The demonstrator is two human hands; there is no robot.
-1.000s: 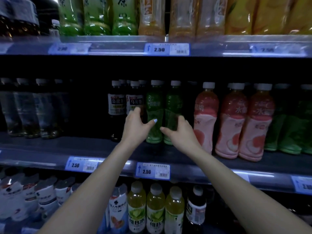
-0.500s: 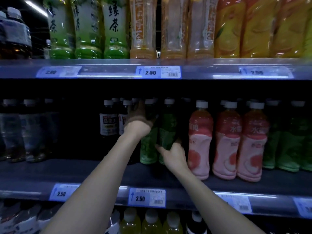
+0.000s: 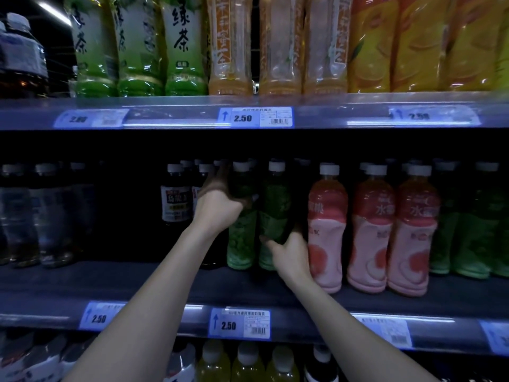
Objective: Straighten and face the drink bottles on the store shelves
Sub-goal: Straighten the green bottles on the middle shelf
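Note:
Two green drink bottles with white caps stand side by side on the middle shelf point(image 3: 137, 282). My left hand point(image 3: 217, 205) is wrapped around the upper body of the left green bottle point(image 3: 242, 244). My right hand point(image 3: 292, 255) grips the lower part of the right green bottle point(image 3: 275, 208). Dark tea bottles point(image 3: 176, 199) stand just left of my left hand. Three pink peach drink bottles point(image 3: 371, 230) stand to the right of my right hand, nearer the shelf's front edge.
Clear water bottles point(image 3: 35, 216) fill the middle shelf's left end and darker green bottles point(image 3: 473, 230) its right end. The upper shelf holds green tea point(image 3: 181, 48), orange point(image 3: 228, 48) and yellow bottles point(image 3: 385, 45). Yellow-green bottles point(image 3: 248, 365) stand on the shelf below. Price tags point(image 3: 239, 323) line the shelf edges.
Both hands moved in from hovering open in front of the green bottles and closed on them, left hand high, right hand low. The view tilted upward.

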